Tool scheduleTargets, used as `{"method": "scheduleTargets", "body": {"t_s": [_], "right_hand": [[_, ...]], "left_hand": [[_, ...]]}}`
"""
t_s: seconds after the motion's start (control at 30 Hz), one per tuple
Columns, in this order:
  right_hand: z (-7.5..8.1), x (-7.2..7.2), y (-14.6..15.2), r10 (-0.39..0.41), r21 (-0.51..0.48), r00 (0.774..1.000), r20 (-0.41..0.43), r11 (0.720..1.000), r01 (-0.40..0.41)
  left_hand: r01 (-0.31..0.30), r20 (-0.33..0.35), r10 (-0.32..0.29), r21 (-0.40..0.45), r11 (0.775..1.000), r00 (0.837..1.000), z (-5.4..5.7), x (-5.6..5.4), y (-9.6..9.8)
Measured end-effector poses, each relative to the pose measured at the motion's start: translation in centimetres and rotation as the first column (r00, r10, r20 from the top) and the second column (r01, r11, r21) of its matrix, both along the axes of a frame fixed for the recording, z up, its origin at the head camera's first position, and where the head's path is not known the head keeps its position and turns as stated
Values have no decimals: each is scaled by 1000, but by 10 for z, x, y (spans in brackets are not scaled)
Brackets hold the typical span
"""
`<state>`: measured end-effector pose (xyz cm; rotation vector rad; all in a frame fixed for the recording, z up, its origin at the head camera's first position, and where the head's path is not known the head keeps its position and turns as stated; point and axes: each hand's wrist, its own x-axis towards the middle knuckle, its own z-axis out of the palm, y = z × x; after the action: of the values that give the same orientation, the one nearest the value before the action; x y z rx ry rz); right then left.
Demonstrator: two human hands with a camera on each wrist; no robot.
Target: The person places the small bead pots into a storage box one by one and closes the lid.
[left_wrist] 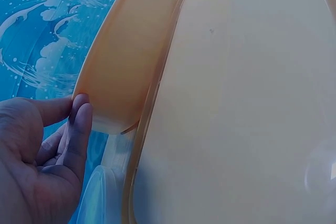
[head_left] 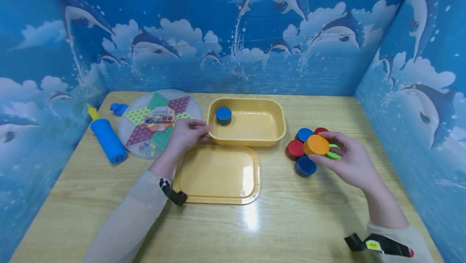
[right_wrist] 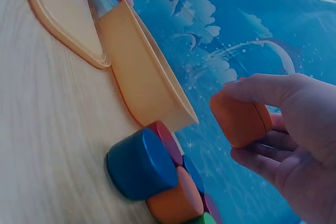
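Orange, short, cylindrical, plastic-looking tub [head_left: 316, 145] was in right hand [head_left: 351, 160], pinched between thumb and fingers, above cluster of coloured cylindrical tubs [head_left: 306, 166]. Yellow rectangular plastic box [head_left: 251, 143] lay leftward, long axis running left-right. Held tub stood roughly upright, round end up; squat, no marked long axis. Left hand [head_left: 187, 133], farther from tub, pinched box's left rim.

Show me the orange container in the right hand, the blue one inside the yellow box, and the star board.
Orange container [head_left: 316, 145]: head view, on its round face.
Blue container [head_left: 223, 113]: head view, on its round top.
Star board [head_left: 159, 119]: head view, on its central label.
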<state>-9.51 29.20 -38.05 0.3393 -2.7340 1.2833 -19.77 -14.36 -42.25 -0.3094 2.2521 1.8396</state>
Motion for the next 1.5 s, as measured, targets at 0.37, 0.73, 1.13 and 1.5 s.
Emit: {"method": "scheduleTargets", "body": {"t_s": [0.37,0.73,1.13,1.5], "right_hand": [[10,-29,-28,69,-15,996,61,998,-68],[9,-62,-56,140,-40,988,68,990,-137],[11,-103,-84,218,-64,971,100,975,-213],[-3,-127,-114,267,-125,951,157,960,-249]], "left_hand": [[-1,-9,1,-15,1000,1000,-2,1,1],[-1,-27,1,6,1000,1000,-2,0,-1],[-34,2,34,10,999,999,-2,-1,1],[-41,16,41,23,999,999,-3,-2,1]]}}
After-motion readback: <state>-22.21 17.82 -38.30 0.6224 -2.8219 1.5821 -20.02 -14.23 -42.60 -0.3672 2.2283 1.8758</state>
